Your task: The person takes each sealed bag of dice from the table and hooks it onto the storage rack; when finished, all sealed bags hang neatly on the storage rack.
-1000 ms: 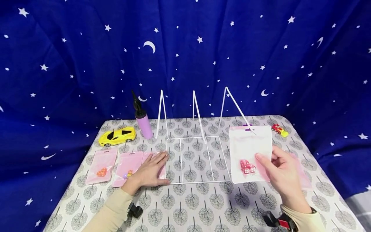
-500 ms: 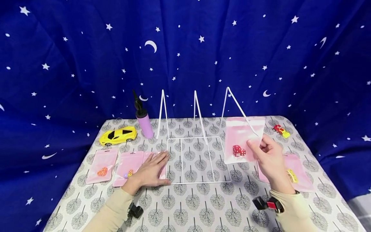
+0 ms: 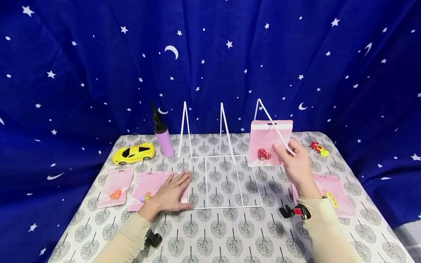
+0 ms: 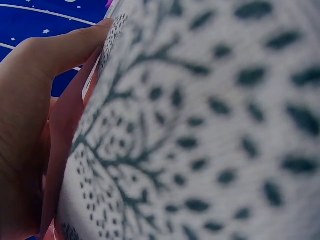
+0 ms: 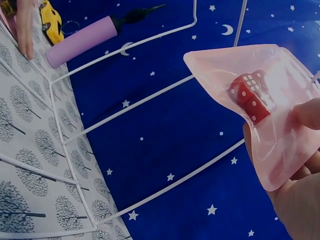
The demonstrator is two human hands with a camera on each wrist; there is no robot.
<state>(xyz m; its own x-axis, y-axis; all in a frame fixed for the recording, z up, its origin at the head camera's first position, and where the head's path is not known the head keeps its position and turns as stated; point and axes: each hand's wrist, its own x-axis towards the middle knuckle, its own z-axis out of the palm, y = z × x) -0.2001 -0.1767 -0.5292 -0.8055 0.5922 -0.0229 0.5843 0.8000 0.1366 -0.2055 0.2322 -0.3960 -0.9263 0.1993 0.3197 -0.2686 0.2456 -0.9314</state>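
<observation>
My right hand pinches a pink zip bag by its right edge, thumb in front. Red dice show through the bag, and larger in the right wrist view. The bag's hang slot lies on the right sloping arm of a white wire rack. That arm's lower end crosses in front of the bag to my fingers. My left hand rests with fingers extended over another pink bag at the rack's left side, largely covering it. In the left wrist view a pink bag edge shows beside that hand.
Two pink bags with dice, one at far left and one beside it, lie on the table. A yellow toy car and purple pump stand behind. At right are another pink bag and a small red-yellow toy.
My right hand has moved up, left and away from me, sliding the bag from the tip of the rack's right arm up along it. My left hand has stayed in place.
</observation>
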